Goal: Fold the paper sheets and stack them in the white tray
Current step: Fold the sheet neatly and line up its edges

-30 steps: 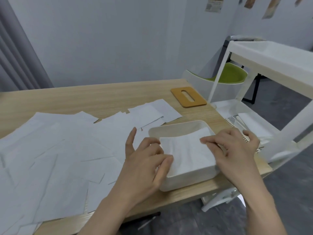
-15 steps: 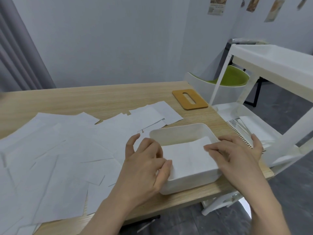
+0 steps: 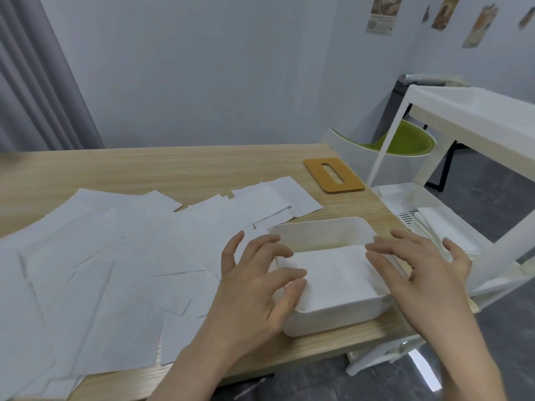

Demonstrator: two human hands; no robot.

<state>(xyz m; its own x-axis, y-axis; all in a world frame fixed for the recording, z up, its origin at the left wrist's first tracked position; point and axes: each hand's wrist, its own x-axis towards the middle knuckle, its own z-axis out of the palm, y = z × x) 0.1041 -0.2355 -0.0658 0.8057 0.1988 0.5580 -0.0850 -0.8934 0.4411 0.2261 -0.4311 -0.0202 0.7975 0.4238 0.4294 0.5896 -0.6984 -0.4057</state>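
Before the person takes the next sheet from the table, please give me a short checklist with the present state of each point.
1. Folded paper lies inside the white tray: ok.
2. Paper lies flat: cannot tell.
3. Left hand holds nothing, fingertips at the paper's left edge: ok.
4. Right hand holds nothing, fingers spread: ok.
5. Loose sheets remain on the table: ok.
6. Tray fully on the table, near its corner: ok.

Your white tray (image 3: 324,230) looks like matt plastic, smooth-walled, and the folded stack (image 3: 337,277) inside it is soft, slightly fibrous paper. The loose sheets (image 3: 110,256) are thin, matt paper (creased in places). The table (image 3: 162,172) shows a pale wood grain with a dull finish, and the orange slotted board (image 3: 333,175) is smooth and matt
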